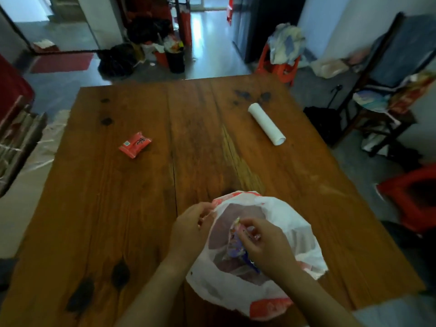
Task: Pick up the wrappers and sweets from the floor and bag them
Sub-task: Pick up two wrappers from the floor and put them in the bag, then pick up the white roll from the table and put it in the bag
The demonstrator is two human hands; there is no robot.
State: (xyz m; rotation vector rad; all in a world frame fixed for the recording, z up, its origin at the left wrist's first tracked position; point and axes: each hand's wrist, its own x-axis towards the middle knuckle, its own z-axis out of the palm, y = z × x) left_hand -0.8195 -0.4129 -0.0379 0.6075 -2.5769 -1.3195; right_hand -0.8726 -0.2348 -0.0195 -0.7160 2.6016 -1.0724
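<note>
A white plastic bag (292, 223) with red print lies open on the near part of the wooden table (141, 208). My left hand (188, 228) pinches the bag's left rim and holds the mouth open. My right hand (265, 244) is inside the mouth, shut on a bunch of purple and pink wrappers (236, 244). A red wrapped sweet (135, 144) lies alone on the table, far to the left of the bag.
A white roll (266, 123) lies on the far right of the table. Red stools (415, 199) and a dark chair (382, 74) piled with things stand to the right. Black bags and a bin (175, 60) sit beyond the table's far edge.
</note>
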